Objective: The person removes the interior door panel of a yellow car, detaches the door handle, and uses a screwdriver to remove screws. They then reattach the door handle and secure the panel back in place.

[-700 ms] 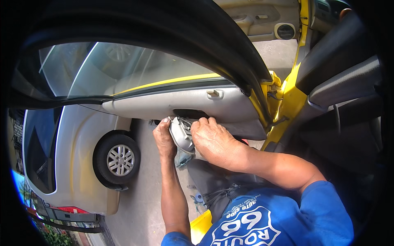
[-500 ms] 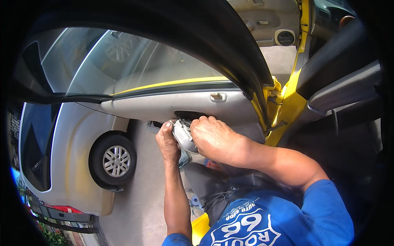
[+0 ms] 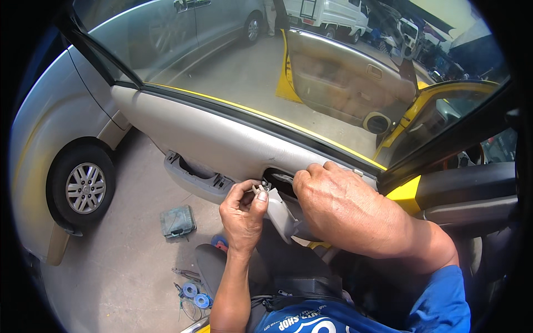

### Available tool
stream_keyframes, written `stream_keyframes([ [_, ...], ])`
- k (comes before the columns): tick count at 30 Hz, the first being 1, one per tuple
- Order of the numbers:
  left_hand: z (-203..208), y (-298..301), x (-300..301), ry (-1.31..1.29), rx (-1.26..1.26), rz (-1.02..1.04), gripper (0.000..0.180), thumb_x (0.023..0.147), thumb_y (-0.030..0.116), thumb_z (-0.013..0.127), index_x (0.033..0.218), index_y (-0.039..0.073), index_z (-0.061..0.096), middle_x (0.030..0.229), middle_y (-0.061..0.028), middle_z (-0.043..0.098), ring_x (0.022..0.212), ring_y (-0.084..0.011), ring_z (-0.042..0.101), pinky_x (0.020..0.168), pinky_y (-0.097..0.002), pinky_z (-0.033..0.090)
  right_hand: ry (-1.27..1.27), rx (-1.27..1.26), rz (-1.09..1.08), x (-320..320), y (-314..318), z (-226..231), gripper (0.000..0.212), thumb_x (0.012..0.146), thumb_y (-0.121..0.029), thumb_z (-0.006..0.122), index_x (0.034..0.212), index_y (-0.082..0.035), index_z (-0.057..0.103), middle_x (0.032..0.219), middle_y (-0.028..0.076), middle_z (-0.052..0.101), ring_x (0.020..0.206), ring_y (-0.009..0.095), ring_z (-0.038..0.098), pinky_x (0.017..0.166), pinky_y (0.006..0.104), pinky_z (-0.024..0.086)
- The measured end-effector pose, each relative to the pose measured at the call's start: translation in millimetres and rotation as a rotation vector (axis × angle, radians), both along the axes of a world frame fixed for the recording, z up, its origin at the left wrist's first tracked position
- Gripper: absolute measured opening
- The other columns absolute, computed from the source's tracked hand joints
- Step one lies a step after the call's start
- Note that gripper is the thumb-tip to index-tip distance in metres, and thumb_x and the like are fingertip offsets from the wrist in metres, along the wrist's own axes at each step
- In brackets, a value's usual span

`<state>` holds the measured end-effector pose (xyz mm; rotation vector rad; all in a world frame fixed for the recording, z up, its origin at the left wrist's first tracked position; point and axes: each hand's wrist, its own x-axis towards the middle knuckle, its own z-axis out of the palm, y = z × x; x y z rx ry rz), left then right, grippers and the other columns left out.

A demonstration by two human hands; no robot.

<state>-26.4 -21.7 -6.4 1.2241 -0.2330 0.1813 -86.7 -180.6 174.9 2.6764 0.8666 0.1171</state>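
Note:
My left hand [image 3: 242,216] pinches the upper end of a light grey plastic trim piece [image 3: 280,215], with small clip-like parts showing between thumb and fingers. The piece hangs just below a dark opening [image 3: 277,176] in the grey inner door panel [image 3: 205,130]. My right hand [image 3: 352,213] is closed at the right side of that opening, its knuckles up. A thin silvery thing shows by its fingertips inside the opening; what the fingers grip is hidden. Left of my left hand, a grey armrest with a pocket [image 3: 194,177] projects from the panel.
A greenish tool case [image 3: 177,221] lies on the concrete ground, with blue tape rolls [image 3: 201,300] and pliers [image 3: 187,274] nearer me. A silver vehicle [image 3: 39,161] stands at the left. The door window [image 3: 222,72] rises beyond the panel; a yellow-framed open door [image 3: 338,77] shows through it.
My view has swung, so the door now slants down to the right and more ground shows. Both hands stay at the opening; the right hand now sits farther from the left.

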Motion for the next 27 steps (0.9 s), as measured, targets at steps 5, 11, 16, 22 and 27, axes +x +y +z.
stream_keyframes([
  [5, -1.2, 5.9, -0.3, -0.03, 0.033, -0.014, 0.038, 0.086, 0.018, 0.084, 0.112, -0.007, 0.071, 0.105, -0.0103, 0.068, 0.087, -0.0146, 0.071, 0.077, -0.0287, 0.06, 0.152, -0.011, 0.02, 39.6, 18.6, 19.3, 0.017, 0.085, -0.01, 0.065, 0.089, 0.006, 0.065, 0.089, 0.017, 0.064, 0.087, 0.03, 0.069, 0.079, 0.038, 0.055],
  [11, -8.0, 6.3, 5.9, -0.107, 0.145, 0.057, 0.043, 0.081, 0.027, 0.088, 0.107, -0.004, 0.072, 0.1, -0.0137, 0.07, 0.083, -0.0213, 0.072, 0.073, -0.0324, 0.059, 0.322, -0.06, 0.03, 56.8, 36.9, 35.7, 0.017, 0.086, -0.01, 0.063, 0.09, 0.006, 0.064, 0.088, 0.018, 0.064, 0.086, 0.031, 0.069, 0.08, 0.038, 0.055],
  [16, -11.7, 11.1, 9.3, -0.145, 0.122, 0.001, 0.045, 0.082, 0.026, 0.09, 0.109, -0.004, 0.071, 0.103, -0.0142, 0.069, 0.086, -0.0211, 0.072, 0.074, -0.032, 0.06, 0.43, -0.071, -0.089, 59.0, 52.5, 43.8, 0.02, 0.086, -0.011, 0.065, 0.093, 0.007, 0.065, 0.091, 0.019, 0.067, 0.086, 0.033, 0.069, 0.082, 0.0389, 0.055],
  [22, -14.2, 12.4, 10.0, -0.199, 0.17, -0.008, 0.045, 0.084, 0.023, 0.089, 0.112, -0.006, 0.069, 0.11, -0.0121, 0.065, 0.089, -0.0172, 0.071, 0.073, -0.0282, 0.06, 0.516, -0.036, -0.117, 69.8, 57.1, 44.7, 0.02, 0.086, -0.01, 0.065, 0.094, 0.009, 0.065, 0.092, 0.02, 0.067, 0.091, 0.036, 0.069, 0.086, 0.0411, 0.055],
  [27, -12.8, 13.0, 7.1, -0.105, 0.143, -0.036, 0.047, 0.079, 0.027, 0.092, 0.108, -0.004, 0.071, 0.104, -0.0173, 0.07, 0.09, -0.0259, 0.073, 0.077, -0.0349, 0.061, 0.595, 0.091, -0.209, 79.5, 56.8, 45.8, 0.028, 0.1, -0.019, 0.061, 0.092, 0.008, 0.061, 0.089, 0.027, 0.067, 0.089, 0.044, 0.07, 0.082, 0.0495, 0.057],
])
